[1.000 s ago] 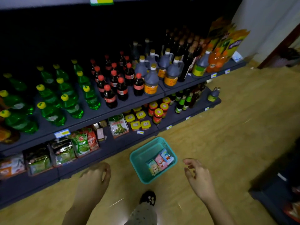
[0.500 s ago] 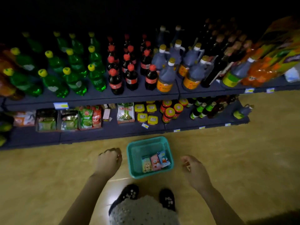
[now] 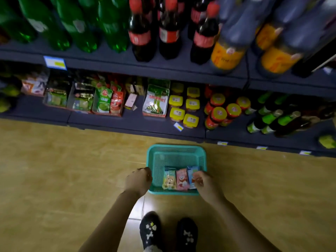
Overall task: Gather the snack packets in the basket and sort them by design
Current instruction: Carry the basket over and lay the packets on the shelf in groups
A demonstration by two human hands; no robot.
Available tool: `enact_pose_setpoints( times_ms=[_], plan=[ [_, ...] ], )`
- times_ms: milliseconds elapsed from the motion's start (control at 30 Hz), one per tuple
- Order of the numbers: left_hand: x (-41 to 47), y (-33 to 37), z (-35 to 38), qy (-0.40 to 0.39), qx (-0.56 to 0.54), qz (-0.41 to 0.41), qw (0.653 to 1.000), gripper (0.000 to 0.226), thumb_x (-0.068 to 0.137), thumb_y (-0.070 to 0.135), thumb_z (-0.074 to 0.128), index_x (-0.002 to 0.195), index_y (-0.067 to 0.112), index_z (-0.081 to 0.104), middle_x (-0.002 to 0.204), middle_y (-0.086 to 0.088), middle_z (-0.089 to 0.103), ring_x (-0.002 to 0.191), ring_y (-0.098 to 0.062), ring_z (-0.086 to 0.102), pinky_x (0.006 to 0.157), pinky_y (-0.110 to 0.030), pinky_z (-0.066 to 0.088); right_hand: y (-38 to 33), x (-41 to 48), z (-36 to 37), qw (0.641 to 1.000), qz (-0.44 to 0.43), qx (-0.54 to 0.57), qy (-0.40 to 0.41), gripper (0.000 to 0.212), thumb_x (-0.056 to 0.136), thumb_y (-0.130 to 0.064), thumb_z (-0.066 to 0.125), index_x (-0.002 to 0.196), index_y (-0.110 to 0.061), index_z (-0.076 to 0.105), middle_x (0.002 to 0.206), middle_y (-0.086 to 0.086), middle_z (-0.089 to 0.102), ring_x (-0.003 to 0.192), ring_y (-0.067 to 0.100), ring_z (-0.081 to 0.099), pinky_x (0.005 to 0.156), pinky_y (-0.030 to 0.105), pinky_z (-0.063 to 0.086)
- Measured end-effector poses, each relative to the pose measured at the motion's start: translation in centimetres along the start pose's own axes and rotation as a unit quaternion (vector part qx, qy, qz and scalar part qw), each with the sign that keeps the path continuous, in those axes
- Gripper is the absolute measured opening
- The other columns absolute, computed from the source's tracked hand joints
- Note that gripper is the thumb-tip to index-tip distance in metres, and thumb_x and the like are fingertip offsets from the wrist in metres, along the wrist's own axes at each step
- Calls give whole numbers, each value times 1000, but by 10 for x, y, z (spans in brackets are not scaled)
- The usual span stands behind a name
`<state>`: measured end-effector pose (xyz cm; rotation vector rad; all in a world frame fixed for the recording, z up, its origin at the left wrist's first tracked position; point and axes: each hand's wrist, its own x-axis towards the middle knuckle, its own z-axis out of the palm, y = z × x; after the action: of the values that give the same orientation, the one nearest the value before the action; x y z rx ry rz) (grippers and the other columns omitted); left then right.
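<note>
While the left hand (image 3: 138, 181) curls over the teal basket's (image 3: 175, 149) left rim, gripping it, the right hand (image 3: 206, 185) pinches the blue packet (image 3: 192, 172) at the basket's right edge. Yellow packet (image 3: 169, 180) and pink packet (image 3: 181, 180) lie beside it along the near wall, untouched.

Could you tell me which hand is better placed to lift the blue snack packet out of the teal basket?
The right hand: its fingers already touch the blue snack packet, while the left hand rests outside the teal plastic basket, at its left rim.
</note>
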<state>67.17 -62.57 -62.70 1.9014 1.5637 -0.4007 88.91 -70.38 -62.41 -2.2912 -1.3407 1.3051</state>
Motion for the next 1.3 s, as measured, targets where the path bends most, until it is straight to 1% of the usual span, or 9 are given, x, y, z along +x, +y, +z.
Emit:
enact_pose_setpoints(
  times_ms=[133,433,633,867,1000,1067,1133,1233,1300],
  plan=[
    [68,-21,77,-9,-43,-8,999,23,89,21,47,106,21,61,111,-3,67,102,-27,62,82,-36,51,59,78,67,1000,-8,-19,-17,23,93,-16,53,115,-16,57,115,0,65,98,12,63,81,25,53],
    [219,-69,229,-6,5,23,1000,21,90,18,43,104,15,58,112,-9,65,102,-31,61,81,-37,49,150,233,204,994,-71,-73,-51,42,91,-21,58,131,-13,49,134,4,54,118,18,54,97,25,42],
    [284,-94,298,16,-25,30,999,27,91,10,40,116,8,50,114,-18,62,101,-35,62,84,-43,51,171,295,251,928,-124,-338,-91,74,84,-56,52,142,-15,32,148,5,35,135,23,31,107,36,26],
    [305,-109,339,27,-161,28,986,26,93,4,42,116,3,52,106,-22,65,75,-26,56,61,-27,40,170,314,260,895,-155,-400,-120,78,70,-63,64,127,-13,47,130,6,52,120,24,44,102,37,25],
    [306,-110,356,11,-296,-42,954,25,91,-2,40,107,5,58,103,-20,63,82,-29,59,65,-31,44,166,302,256,889,-157,-412,-126,76,70,-55,71,126,-10,43,121,8,58,111,26,51,97,35,29],
    [301,-104,364,-46,-388,-64,918,22,92,-4,39,101,5,57,100,-19,63,84,-25,58,76,-38,50,166,295,254,894,-167,-400,-114,76,72,-51,71,129,-12,41,124,6,57,114,25,49,93,33,30],
    [297,-99,368,-86,-460,-71,881,22,93,-3,39,99,6,58,96,-14,67,83,-22,61,76,-30,54,168,291,255,918,-177,-339,-99,72,69,-47,74,128,-18,45,123,2,59,109,21,52,86,30,31],
    [294,-93,369,-95,-487,-76,865,21,95,5,42,96,10,63,81,-1,68,73,-13,62,60,-14,52,174,289,252,967,-182,-161,-75,63,64,-33,82,120,-20,57,118,-2,63,99,12,58,80,23,42],
    [298,-92,372,-99,-495,-102,857,22,95,8,39,98,8,61,86,-8,67,77,-19,60,72,-23,52,182,288,239,983,-168,-50,-54,59,65,-26,83,118,-19,59,112,-7,61,97,7,55,76,17,43]
  ],
)
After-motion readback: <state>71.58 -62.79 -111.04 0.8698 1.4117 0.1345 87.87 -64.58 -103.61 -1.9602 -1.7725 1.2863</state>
